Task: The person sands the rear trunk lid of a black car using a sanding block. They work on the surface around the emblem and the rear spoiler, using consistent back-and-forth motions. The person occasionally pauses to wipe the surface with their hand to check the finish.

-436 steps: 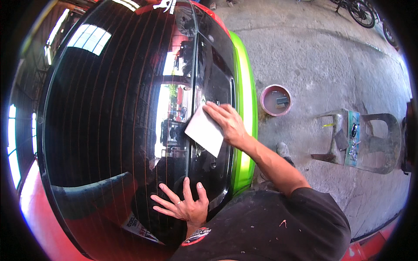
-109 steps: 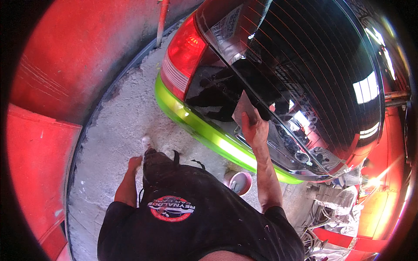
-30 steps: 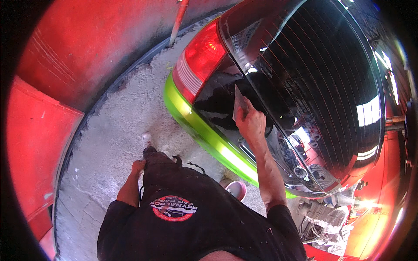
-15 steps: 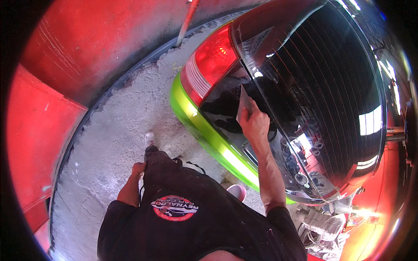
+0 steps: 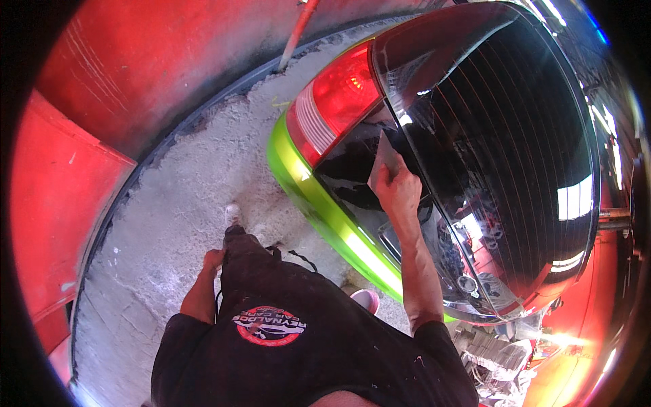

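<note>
My right hand (image 5: 399,193) pinches a thin, flat grey sheet with a pointed end (image 5: 384,161); I cannot make out its material. The sheet is over the glossy black panel (image 5: 347,152) at the back of a car, between the red and clear tail light (image 5: 347,81) and the dark rear window (image 5: 505,129). Whether the sheet touches the panel is hard to tell. Below the panel runs the lime-green bumper (image 5: 319,211). My left hand (image 5: 214,260) hangs low against my black clothing, its fingers mostly hidden.
Rough grey concrete (image 5: 176,203) lies left of the car. A red wall (image 5: 156,68) curves behind it, with a red pole (image 5: 298,34) near the far side. My shoes (image 5: 367,300) show beneath me. A cluttered pile of parts (image 5: 498,356) sits at the lower right.
The car has shifted slightly rightward in the picture. My right hand stays over the black panel, with the sheet turned a little and its tip further right. My left hand is nearly unmoved.
</note>
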A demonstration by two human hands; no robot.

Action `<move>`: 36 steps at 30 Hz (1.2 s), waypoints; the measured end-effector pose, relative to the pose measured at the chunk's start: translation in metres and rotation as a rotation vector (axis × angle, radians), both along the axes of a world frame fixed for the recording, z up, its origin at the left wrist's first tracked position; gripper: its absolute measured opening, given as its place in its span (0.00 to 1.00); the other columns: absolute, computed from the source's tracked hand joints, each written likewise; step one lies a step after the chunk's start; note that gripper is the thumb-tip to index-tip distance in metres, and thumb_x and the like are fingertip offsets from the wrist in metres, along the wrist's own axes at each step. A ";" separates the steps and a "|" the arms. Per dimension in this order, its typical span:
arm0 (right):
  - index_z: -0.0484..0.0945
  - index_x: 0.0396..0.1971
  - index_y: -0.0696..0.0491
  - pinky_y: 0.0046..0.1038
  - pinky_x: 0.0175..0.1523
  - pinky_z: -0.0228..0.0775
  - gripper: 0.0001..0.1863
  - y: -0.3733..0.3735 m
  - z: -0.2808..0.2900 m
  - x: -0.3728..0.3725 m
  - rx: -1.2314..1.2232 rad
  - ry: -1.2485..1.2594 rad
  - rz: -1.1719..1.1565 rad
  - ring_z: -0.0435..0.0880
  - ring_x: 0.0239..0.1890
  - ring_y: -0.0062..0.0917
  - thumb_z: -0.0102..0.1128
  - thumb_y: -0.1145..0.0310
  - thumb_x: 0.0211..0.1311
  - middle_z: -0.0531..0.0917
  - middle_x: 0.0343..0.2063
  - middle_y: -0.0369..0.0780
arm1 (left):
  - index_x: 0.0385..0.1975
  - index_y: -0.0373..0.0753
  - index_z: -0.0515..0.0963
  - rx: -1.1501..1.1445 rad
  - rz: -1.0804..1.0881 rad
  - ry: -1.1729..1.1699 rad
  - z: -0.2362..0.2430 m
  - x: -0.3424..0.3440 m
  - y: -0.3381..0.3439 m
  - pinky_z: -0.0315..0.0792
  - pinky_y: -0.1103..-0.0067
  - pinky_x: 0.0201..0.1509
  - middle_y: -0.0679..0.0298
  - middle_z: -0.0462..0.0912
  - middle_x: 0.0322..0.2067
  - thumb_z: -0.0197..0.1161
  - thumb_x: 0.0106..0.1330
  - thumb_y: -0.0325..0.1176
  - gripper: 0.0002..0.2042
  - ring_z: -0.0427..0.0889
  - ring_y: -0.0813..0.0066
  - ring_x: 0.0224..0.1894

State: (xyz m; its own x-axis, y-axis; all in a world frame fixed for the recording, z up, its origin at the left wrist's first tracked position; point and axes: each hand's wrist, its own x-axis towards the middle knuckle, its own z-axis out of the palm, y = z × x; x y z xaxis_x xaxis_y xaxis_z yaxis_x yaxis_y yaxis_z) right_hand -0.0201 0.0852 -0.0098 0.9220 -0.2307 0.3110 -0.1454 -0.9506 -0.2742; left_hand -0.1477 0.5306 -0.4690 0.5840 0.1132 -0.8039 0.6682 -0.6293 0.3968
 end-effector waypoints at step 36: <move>0.77 0.58 0.50 0.43 0.35 0.80 0.21 0.038 -0.067 0.032 0.171 -0.305 -0.038 0.88 0.33 0.48 0.58 0.61 0.68 0.87 0.33 0.51 | 0.43 0.39 0.87 0.075 0.022 -0.041 0.033 0.006 0.032 0.76 0.64 0.55 0.50 0.88 0.44 0.60 0.64 0.58 0.26 0.85 0.54 0.52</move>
